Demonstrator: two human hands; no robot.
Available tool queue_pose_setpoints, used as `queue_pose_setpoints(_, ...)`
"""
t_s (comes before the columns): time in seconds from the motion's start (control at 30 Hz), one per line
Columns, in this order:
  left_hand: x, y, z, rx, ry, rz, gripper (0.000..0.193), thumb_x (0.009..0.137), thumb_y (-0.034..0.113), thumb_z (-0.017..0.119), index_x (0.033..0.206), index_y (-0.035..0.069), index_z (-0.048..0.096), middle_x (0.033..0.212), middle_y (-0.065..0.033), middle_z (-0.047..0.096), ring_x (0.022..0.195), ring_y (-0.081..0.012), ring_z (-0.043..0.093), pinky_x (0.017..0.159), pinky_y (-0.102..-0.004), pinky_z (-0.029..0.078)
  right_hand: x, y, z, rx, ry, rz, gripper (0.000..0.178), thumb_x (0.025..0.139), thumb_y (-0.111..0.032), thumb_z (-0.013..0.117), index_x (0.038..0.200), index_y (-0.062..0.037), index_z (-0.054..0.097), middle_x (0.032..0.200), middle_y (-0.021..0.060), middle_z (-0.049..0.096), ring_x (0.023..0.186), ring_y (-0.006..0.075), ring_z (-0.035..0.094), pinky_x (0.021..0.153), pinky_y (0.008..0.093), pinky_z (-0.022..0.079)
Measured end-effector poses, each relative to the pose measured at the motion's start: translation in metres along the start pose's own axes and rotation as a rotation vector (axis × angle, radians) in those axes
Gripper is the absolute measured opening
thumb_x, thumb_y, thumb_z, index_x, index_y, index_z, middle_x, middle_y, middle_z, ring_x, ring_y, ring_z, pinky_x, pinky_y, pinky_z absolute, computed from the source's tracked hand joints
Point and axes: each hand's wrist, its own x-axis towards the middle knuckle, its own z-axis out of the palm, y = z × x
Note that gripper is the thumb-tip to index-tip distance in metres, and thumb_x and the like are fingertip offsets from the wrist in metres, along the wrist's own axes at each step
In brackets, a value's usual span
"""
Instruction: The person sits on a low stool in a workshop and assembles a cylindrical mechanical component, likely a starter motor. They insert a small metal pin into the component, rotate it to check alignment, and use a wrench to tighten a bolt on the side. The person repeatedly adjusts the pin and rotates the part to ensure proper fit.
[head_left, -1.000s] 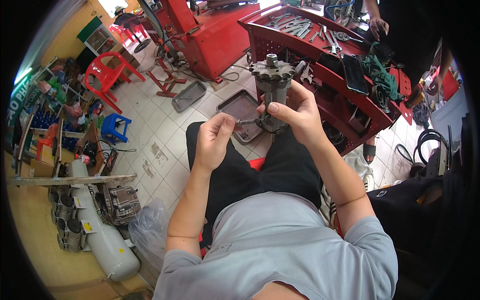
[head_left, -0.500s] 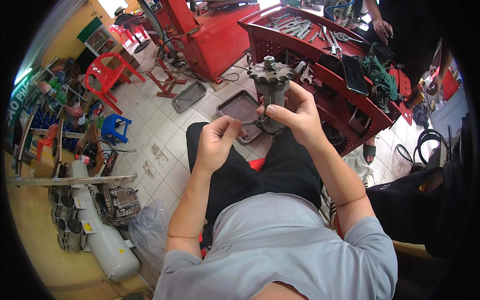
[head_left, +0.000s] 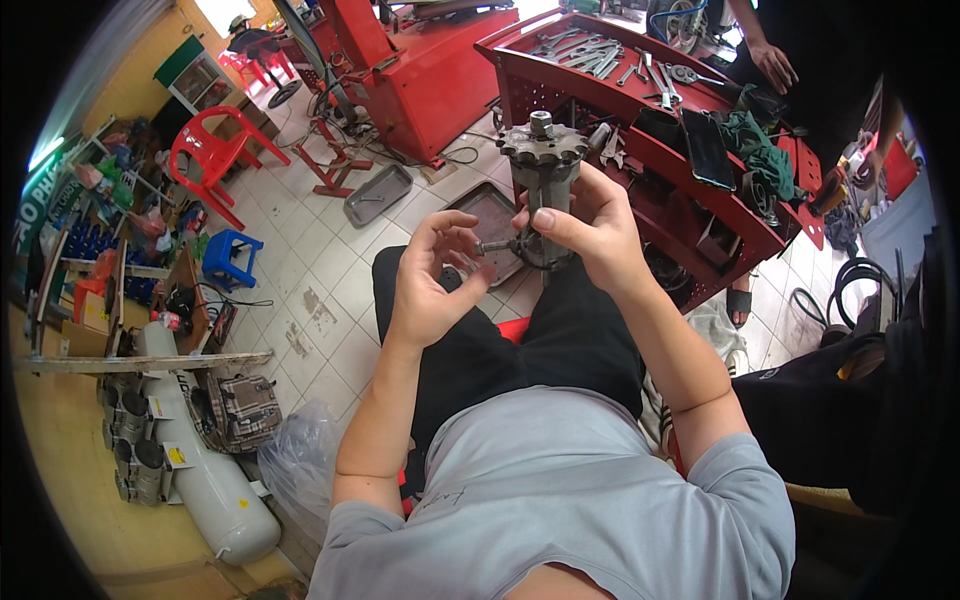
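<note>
Above my knees my right hand (head_left: 597, 228) grips a grey metal cylindrical housing (head_left: 545, 188) from its right side, thumb across the front. The housing stands upright, with a toothed wheel (head_left: 541, 148) and a hex nut (head_left: 541, 122) at its top. A thin bolt (head_left: 500, 244) sticks out sideways from its lower part, toward the left. Around the bolt's outer end my left hand (head_left: 432, 277) is open, fingers curved and thumb apart. Whether a fingertip touches the bolt I cannot tell.
A red tool cart (head_left: 620, 110) with wrenches, a phone (head_left: 708, 148) and a green cloth (head_left: 757, 150) stands ahead to the right. Metal trays (head_left: 378, 196) lie on the tiled floor. Another person's hand (head_left: 772, 65) rests by the cart. A blue stool (head_left: 232, 257) is at left.
My left hand has opened from a pinch by the bolt, its fingers spreading apart so the bolt shows. My right hand and the housing stay in place. The other person's hand has shifted slightly.
</note>
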Motion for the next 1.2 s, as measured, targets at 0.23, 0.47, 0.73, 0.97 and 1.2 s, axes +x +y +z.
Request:
queue_pose_setpoints(0.23,0.0,-0.018,-0.021,-0.006,-0.195,-0.123,0.022,0.08,0.011,0.069,0.099,0.003,0.06,0.087,-0.0001,0.058,0.08,-0.0074,0.054,0.071,-0.0237,0.042,0.0,-0.001,0.001,-0.012,-0.005,-0.008,0.041,0.078,-0.011,0.071,0.114,0.0021,0.056,0.096,0.0077,0.061,0.085,0.0168,0.064,0.08,0.0316,0.051)
queue_pose_setpoints(0.47,-0.002,0.0,0.004,0.02,-0.007,-0.033,0.02,0.085,0.016,0.065,0.098,0.001,0.06,0.085,-0.0011,0.059,0.076,-0.0069,0.052,0.069,-0.023,0.042,0.0,0.0,-0.001,-0.004,0.007,0.017,0.041,0.077,-0.011,0.071,0.113,0.0023,0.056,0.095,0.0076,0.061,0.085,0.0166,0.064,0.08,0.0319,0.051)
queue_pose_setpoints(0.73,-0.002,-0.014,-0.01,-0.002,-0.113,-0.073,0.024,0.088,0.021,0.062,0.099,0.0,0.059,0.086,-0.0026,0.06,0.077,-0.0071,0.052,0.07,-0.0229,0.042,0.0,0.001,0.001,0.005,-0.006,0.002,0.041,0.077,-0.011,0.071,0.113,0.0025,0.056,0.095,0.0079,0.062,0.084,0.0165,0.064,0.081,0.0319,0.051)
queue_pose_setpoints(0.97,-0.001,-0.015,-0.018,-0.065,-0.173,-0.145,0.024,0.085,0.014,0.064,0.104,0.001,0.057,0.092,-0.0022,0.06,0.081,-0.0084,0.056,0.071,-0.0231,0.043,-0.001,-0.001,0.001,0.004,0.004,0.0,0.041,0.077,-0.011,0.072,0.112,0.0024,0.056,0.095,0.008,0.062,0.085,0.0164,0.064,0.08,0.0324,0.051)
queue_pose_setpoints(1.2,-0.004,-0.001,0.004,-0.008,-0.009,0.029,0.024,0.093,0.022,0.056,0.1,0.0,0.058,0.085,-0.0041,0.063,0.078,-0.0094,0.058,0.072,-0.0232,0.044,0.0,0.001,-0.002,0.015,-0.002,-0.01,0.042,0.077,-0.011,0.072,0.113,0.0025,0.055,0.094,0.0085,0.062,0.084,0.0182,0.065,0.081,0.0333,0.052)
